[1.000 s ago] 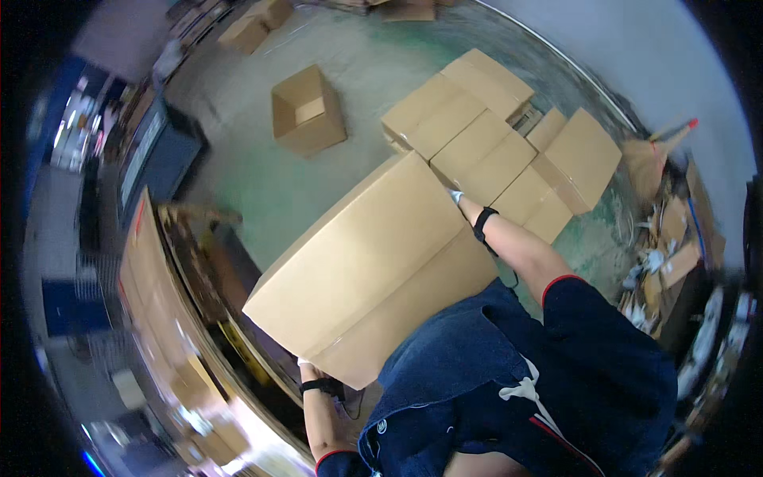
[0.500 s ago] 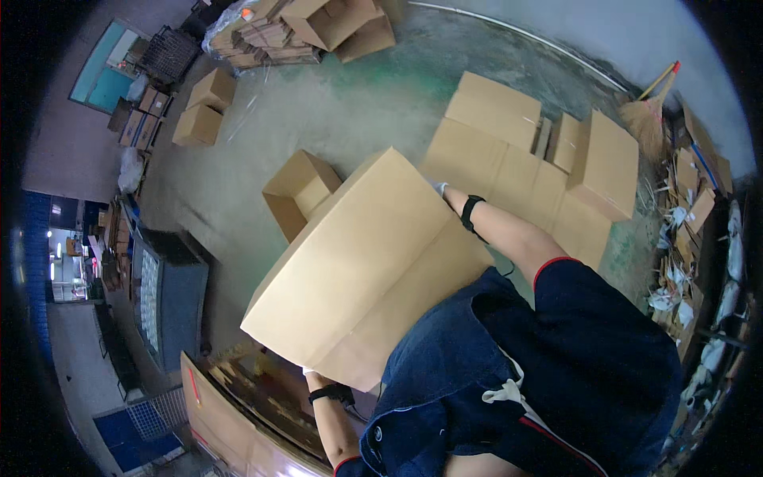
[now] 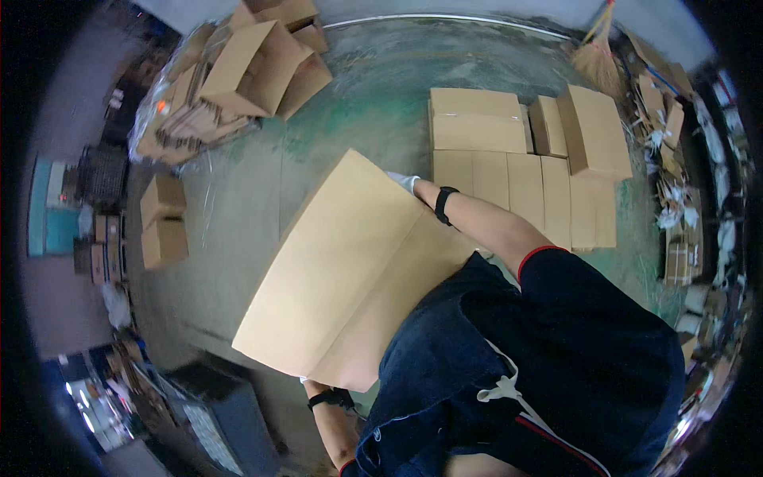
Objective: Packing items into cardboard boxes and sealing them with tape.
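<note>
A large closed-sided cardboard box [image 3: 334, 270] is held tilted in front of my body, covering the middle of the view. My right hand [image 3: 405, 182], in a white glove, grips its far right edge, with the fingers mostly behind the cardboard. At the near left corner, only a sliver of my white-gloved left hand [image 3: 304, 381] shows; the rest is behind the box. Both wrists wear black bands. The box's underside and what lies beneath it are hidden.
Cardboard boxes [image 3: 524, 199] stand grouped at the right. Open boxes [image 3: 250, 71] lie on a pile of flattened cardboard at the far left. Two small boxes [image 3: 164, 222] sit on the floor at left. A grey cabinet-like unit [image 3: 226, 421] stands near left; a broom [image 3: 598, 60] leans at the far wall.
The room has swung counterclockwise in view, as I have turned right with the box still in both hands. The open box on the floor and the brown panel at lower left no longer show.
</note>
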Available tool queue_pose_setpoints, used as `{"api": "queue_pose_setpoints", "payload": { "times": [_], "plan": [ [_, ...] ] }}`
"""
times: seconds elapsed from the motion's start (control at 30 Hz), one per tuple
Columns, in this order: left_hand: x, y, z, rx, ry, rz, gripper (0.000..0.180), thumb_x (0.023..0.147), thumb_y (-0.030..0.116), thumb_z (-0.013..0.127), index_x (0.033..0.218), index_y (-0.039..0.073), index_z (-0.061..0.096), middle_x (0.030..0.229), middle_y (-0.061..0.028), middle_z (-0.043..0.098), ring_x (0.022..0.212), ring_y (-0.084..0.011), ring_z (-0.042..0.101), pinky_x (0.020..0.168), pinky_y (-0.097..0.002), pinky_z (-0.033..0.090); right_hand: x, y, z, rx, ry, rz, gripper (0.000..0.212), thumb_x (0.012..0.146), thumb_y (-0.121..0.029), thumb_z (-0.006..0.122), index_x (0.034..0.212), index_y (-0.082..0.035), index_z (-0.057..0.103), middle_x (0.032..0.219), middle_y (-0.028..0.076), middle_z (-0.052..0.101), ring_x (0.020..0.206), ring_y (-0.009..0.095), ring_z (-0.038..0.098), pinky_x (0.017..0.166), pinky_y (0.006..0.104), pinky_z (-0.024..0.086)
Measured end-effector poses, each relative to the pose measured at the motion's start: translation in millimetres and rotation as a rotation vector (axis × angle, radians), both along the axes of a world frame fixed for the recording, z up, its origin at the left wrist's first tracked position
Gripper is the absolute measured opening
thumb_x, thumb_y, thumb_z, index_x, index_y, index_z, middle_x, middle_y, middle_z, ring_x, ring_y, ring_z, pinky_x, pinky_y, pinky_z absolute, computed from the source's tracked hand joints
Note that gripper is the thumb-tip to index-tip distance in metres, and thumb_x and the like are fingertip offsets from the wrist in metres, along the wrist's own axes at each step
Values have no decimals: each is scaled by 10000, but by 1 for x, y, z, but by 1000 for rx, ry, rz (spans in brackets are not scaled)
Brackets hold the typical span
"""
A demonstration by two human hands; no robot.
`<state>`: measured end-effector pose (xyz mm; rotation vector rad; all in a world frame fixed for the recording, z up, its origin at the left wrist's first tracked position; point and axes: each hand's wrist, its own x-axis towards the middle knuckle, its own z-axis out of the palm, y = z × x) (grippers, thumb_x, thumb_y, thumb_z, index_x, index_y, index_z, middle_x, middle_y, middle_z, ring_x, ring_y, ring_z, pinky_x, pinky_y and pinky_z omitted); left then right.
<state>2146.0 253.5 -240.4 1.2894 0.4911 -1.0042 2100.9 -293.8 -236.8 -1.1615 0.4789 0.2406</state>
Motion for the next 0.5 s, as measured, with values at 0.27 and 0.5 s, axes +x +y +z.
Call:
{"api": "queue_pose_setpoints", "payload": {
  "times": [0.27,0.5],
  "plan": [
    [256,-235,9,88,20,-293,480,991,392,430,1269,11,520,1183,-138,612,1008,-271,619,808,-388,549,70,-173,-56,264,-151,-542,417,962,-294,560,1314,-73,521,1212,38,602,1014,176,575,850,335,495],
    [432,-503,21,111,109,-684,485,990,395,429,1270,10,518,1186,-141,610,1010,-275,618,808,-392,550,26,-289,-24,234,-187,-975,424,963,-292,558,1322,-72,513,1222,40,596,1026,177,571,861,335,492]
  ]
}}
